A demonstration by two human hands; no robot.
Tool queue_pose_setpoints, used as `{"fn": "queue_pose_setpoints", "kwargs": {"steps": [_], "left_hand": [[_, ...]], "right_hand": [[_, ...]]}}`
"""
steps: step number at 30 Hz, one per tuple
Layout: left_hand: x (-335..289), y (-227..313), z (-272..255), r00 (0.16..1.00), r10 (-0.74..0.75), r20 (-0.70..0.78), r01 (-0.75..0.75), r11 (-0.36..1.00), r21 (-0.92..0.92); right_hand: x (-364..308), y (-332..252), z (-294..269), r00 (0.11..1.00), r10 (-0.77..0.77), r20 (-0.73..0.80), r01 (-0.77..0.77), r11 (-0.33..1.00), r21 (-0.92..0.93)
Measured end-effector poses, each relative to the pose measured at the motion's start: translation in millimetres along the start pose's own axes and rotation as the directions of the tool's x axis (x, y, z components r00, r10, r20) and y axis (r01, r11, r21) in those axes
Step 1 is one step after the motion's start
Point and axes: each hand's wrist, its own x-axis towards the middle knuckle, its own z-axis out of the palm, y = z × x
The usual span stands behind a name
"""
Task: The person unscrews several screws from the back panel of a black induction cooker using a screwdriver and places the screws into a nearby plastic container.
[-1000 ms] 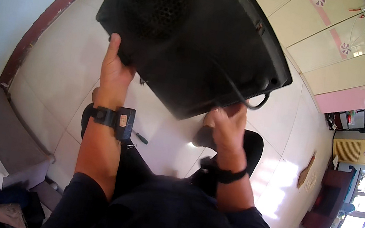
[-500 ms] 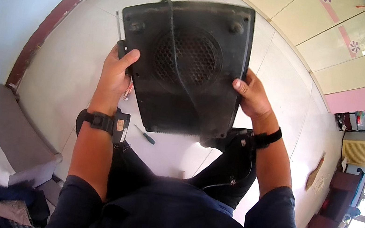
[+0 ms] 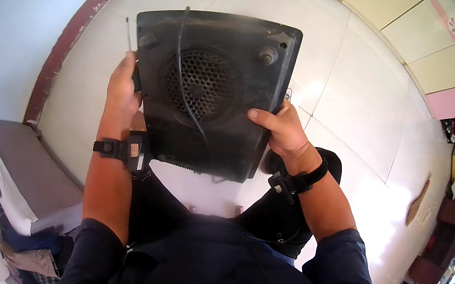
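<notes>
Between my hands is a black induction cooker (image 3: 210, 139), its underside facing me. It has a round honeycomb fan grille (image 3: 201, 84) and short round feet. A black power cord (image 3: 182, 73) hangs across the grille. My left hand (image 3: 122, 88) grips the left edge, its fingers mostly hidden. That same hand also holds a screwdriver (image 3: 128, 34), whose metal shaft sticks up beside the cooker. My right hand (image 3: 285, 130) clasps the right edge, thumb on the underside and fingers out of sight behind it.
My legs (image 3: 280, 220) are spread below the cooker over a pale tiled floor (image 3: 357, 102). At the left stands a grey padded seat (image 3: 30, 165) with white cloth. Cream and pink cabinets (image 3: 429, 49) line the far right. A brown object (image 3: 419, 200) lies on the floor at right.
In the picture, the cooker has shifted left and slightly down, held by both hands. My left thumb has moved off the underside to the edge. The small screwdriver on the floor is out of sight.
</notes>
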Motion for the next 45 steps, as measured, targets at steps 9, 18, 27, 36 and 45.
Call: {"fn": "queue_pose_setpoints", "kwargs": {"steps": [9,18,27,36,45], "left_hand": [[0.2,93.5,9.6,0.915,0.302,-0.267,-0.103,0.815,0.57],[-84.3,196.9,126.8,0.845,0.512,0.155,-0.333,0.278,0.901],[-115.6,203.2,177.3,0.732,0.612,0.3,-0.44,0.088,0.893],[-127.2,190.2,175.6,0.674,0.651,0.35,-0.526,0.091,0.846],[-132.0,177.8,172.7,0.543,0.634,0.55,-0.677,-0.057,0.734]], "right_hand": [[3.9,-19.9,-1.6,0.982,-0.18,0.061,0.168,0.972,0.166],[13.5,-28.6,5.1,0.957,-0.289,0.03,0.254,0.883,0.395],[22.5,-33.3,-11.5,0.917,-0.397,-0.035,0.378,0.84,0.39],[18.4,-41.0,-12.5,0.916,-0.396,-0.061,0.375,0.794,0.478],[32.5,-26.1,-22.3,0.902,-0.431,-0.025,0.391,0.79,0.472]]}}
